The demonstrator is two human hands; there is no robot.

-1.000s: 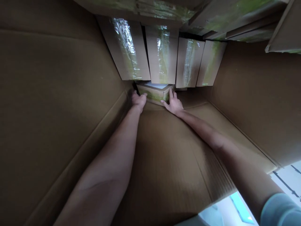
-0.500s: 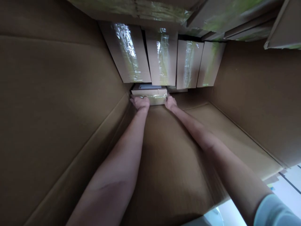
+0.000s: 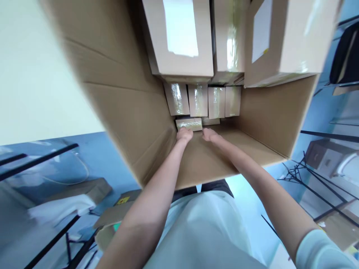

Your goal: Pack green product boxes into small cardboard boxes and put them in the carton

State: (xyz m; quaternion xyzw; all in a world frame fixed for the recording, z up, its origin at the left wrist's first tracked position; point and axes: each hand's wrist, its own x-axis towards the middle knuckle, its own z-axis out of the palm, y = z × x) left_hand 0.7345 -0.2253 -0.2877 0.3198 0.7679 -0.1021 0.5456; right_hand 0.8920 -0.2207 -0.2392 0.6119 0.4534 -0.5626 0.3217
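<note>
Deep in a large open carton (image 3: 129,149), a small flat cardboard box (image 3: 192,123) with clear tape along its front lies on the bottom, at the left. My left hand (image 3: 184,134) is at the lower front face of this box, its fingers folded. I cannot tell whether it touches the box. Near the box's lower right corner is my right hand (image 3: 209,134), with its fingers curled and nothing visible in them. Both arms reach in over the carton's front edge.
A row of taped boxes (image 3: 198,101) stands above the small box, with larger boxes (image 3: 182,61) stacked above that row. One big box (image 3: 297,41) juts out at the upper right. Outside the carton are black metal bars (image 3: 42,157) and another opened box (image 3: 112,220).
My head has moved back, so the whole carton front, my shirt and the room now show. Both hands have come off the small box's ends; the box keeps its place beneath the row.
</note>
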